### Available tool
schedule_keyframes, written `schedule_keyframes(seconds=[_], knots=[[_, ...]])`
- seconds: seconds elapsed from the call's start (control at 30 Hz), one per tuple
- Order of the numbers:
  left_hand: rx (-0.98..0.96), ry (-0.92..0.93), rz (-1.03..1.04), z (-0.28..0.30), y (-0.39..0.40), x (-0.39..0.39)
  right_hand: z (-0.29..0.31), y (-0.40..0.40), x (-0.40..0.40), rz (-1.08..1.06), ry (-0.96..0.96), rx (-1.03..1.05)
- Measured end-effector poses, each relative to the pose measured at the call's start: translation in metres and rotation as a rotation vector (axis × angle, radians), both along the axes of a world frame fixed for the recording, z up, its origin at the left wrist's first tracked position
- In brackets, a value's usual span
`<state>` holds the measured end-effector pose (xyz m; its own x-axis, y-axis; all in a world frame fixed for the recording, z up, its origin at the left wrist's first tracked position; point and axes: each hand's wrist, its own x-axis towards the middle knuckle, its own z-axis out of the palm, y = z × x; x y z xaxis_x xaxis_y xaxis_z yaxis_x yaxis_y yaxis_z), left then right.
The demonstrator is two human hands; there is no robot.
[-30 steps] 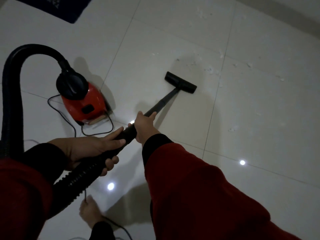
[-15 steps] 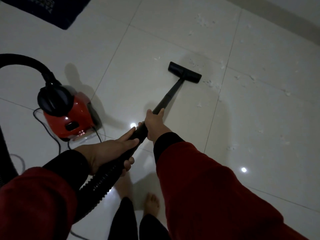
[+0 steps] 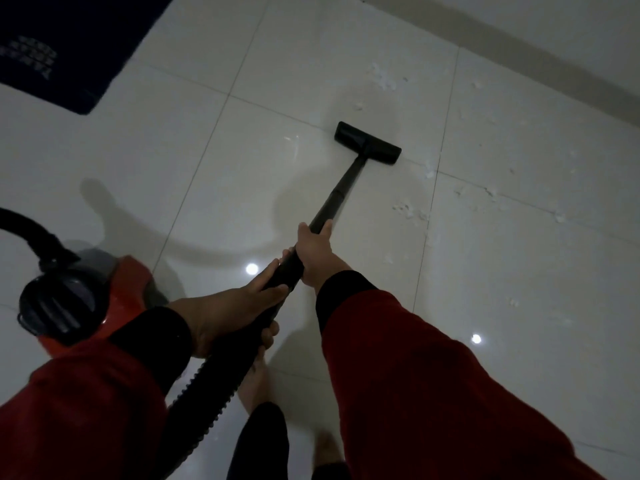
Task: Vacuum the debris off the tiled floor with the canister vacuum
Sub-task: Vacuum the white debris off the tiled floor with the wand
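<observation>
A black vacuum wand (image 3: 341, 188) runs from my hands out to a flat black floor nozzle (image 3: 367, 143) resting on the white tiled floor (image 3: 221, 174). My right hand (image 3: 313, 252) is shut on the wand higher up. My left hand (image 3: 235, 308) grips the wand's lower end where the ribbed black hose (image 3: 207, 403) joins. The red canister vacuum (image 3: 117, 299) with its black hose cap sits at the lower left, partly hidden by my left sleeve. White debris (image 3: 410, 211) lies scattered right of the nozzle, and more debris (image 3: 382, 77) lies beyond it.
A dark blue mat (image 3: 62, 46) lies at the top left. A wall base (image 3: 554, 60) runs along the top right. My bare feet (image 3: 256, 382) stand below my hands. The hose loops off the left edge.
The nozzle has been pushed forward and right across a tile joint toward the debris. I have stepped forward, so the canister now sits lower and closer at the left.
</observation>
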<state>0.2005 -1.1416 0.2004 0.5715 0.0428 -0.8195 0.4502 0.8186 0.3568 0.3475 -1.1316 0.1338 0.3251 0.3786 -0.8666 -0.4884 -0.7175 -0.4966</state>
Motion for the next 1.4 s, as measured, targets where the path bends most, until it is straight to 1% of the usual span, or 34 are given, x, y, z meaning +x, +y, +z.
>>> schedule_keyframes(seconds=[0.07, 0.17, 0.4, 0.5, 0.6, 0.7, 1.1, 1.3, 1.4], knots=[[-0.011, 0.016, -0.014, -0.002, 0.018, 0.012, -0.002, 0.016, 0.012, 0.040, -0.027, 0.019], [-0.008, 0.041, -0.010, -0.007, 0.045, 0.032, -0.006, 0.039, 0.035, -0.085, 0.004, 0.072], [0.020, 0.026, -0.007, -0.022, 0.104, 0.090, -0.026, 0.102, 0.094, -0.079, -0.031, 0.102], [0.003, 0.018, 0.029, -0.024, 0.126, 0.119, -0.033, 0.130, 0.126, -0.029, -0.037, 0.091], [0.005, 0.000, 0.047, -0.020, 0.144, 0.152, -0.033, 0.155, 0.159, 0.036, 0.002, 0.056], [0.005, -0.003, 0.069, -0.015, 0.167, 0.184, -0.026, 0.179, 0.189, -0.040, 0.029, 0.023], [0.052, 0.029, 0.091, 0.001, 0.265, 0.300, -0.016, 0.278, 0.298, -0.041, 0.010, -0.013], [0.072, 0.032, 0.072, -0.009, 0.315, 0.340, -0.021, 0.329, 0.340, -0.031, -0.021, -0.029], [0.037, 0.027, 0.075, -0.018, 0.345, 0.360, -0.025, 0.359, 0.360, -0.045, -0.042, -0.025]])
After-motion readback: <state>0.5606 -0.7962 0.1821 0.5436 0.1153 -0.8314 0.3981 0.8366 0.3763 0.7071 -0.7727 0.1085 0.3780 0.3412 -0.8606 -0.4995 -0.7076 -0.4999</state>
